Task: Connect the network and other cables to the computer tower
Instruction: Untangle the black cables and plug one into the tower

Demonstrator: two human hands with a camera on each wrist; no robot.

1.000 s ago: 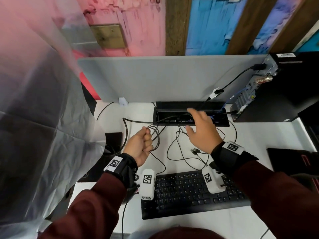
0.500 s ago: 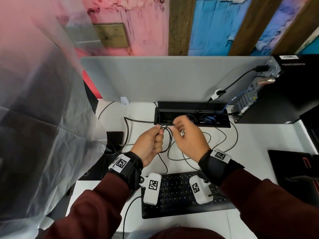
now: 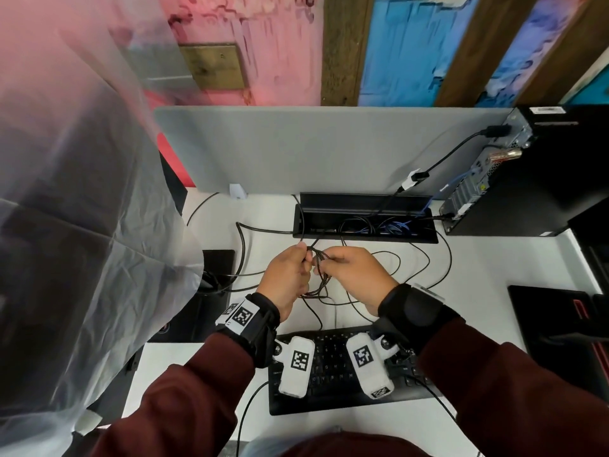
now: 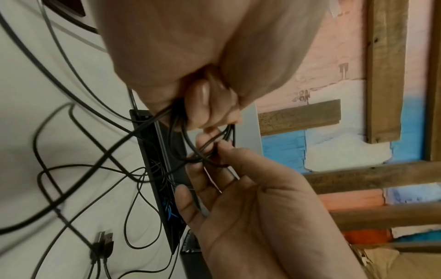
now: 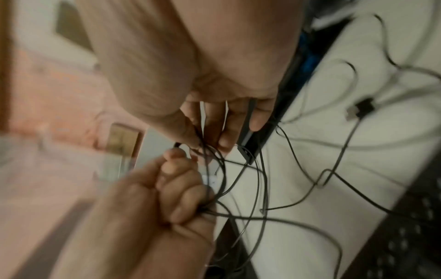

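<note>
I have a bunch of thin black cables [image 3: 317, 275] gathered between both hands, just in front of the open cable tray [image 3: 364, 237] set into the white bench [image 3: 514, 258]. My left hand [image 3: 286, 279] is clenched round the bunch like a fist, and my right hand [image 3: 354, 275] pinches a couple of strands at the fingertips [image 4: 224, 149], picking them apart from the loop; the two hands are almost touching. These leads look light and limp to me, with no stiffness to speak of, so they will sag and drag their neighbours along if I pull on the middle of a strand. The sheath looks smooth, so a loose pinch will likely slip; a firm hold with the pad of the thumb against the forefinger suits better. I judge the right place to take hold for plugging is the moulded plug body, not the cord behind it, since tugging the cord strains the joint. Two loose USB plugs [image 4: 105, 240] lie side by side on the bench near the keyboard [image 3: 333, 390], apart from my hands, and those are the ends I would go for once the tangle is freed. The computer tower [image 3: 540, 179] stands at the far right of the bench with its rear ports facing the tray; a black lead [image 3: 454, 150] and a blue cable [image 3: 456, 183] already run to it. Which strand in my grip leads to which plug I cannot tell.
</note>
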